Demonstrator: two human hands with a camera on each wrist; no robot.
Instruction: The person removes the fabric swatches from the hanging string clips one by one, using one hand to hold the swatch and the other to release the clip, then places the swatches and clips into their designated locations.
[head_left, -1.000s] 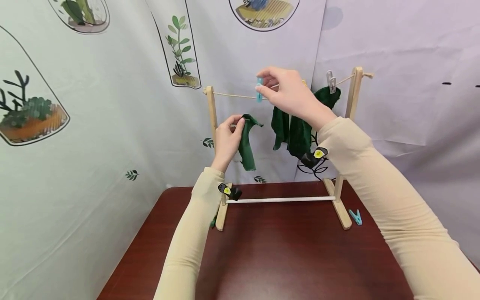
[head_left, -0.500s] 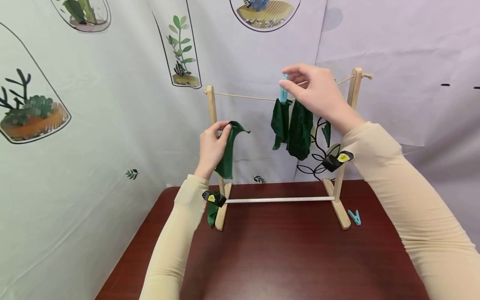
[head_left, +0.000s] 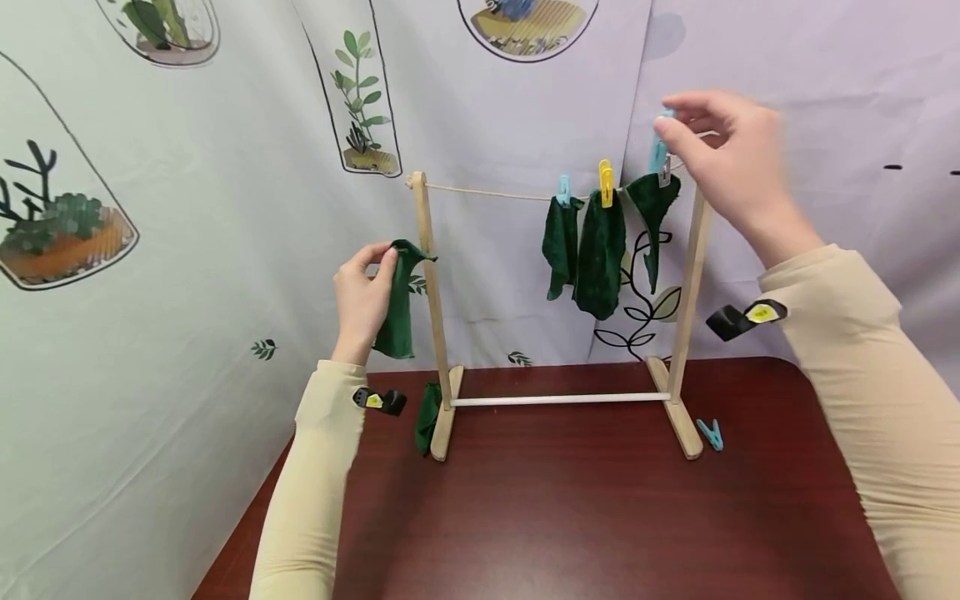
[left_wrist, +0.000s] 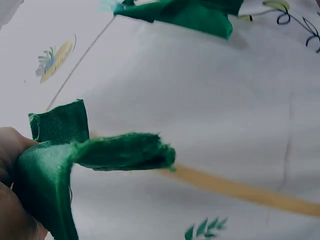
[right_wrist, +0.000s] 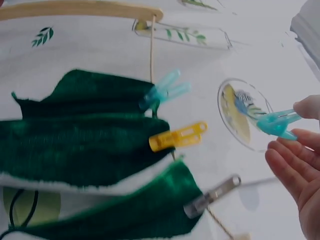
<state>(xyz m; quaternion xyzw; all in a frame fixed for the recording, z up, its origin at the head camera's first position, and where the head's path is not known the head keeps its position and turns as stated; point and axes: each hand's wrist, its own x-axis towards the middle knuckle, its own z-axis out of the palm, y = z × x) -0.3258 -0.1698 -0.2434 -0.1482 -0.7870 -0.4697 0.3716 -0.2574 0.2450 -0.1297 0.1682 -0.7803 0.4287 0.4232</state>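
1. Left hand (head_left: 363, 292): grips a green cloth (head_left: 397, 304) by its top edge, held up at 9 o'clock of the rack (head_left: 431, 275), just outside the left post.
2. Right hand (head_left: 731, 162): pinches a blue peg (head_left: 660, 150) between thumb and fingertips, raised at 1 o'clock of the rack, near the right post top.
3. Line (head_left: 487, 193): three green cloths hang at its right half under a blue, a yellow (head_left: 605, 182) and a grey peg.
4. Counter (head_left: 570, 517): a spare peg (head_left: 709, 433) at 4 o'clock of the rack; another cloth (head_left: 427, 415) by the left foot.
5. Step, as judged: cloth and peg in hand, pegging not yet begun.
6. Next move calls for: cloth edge laid over the bare left stretch of line, peg squeezed wide and set astride both.
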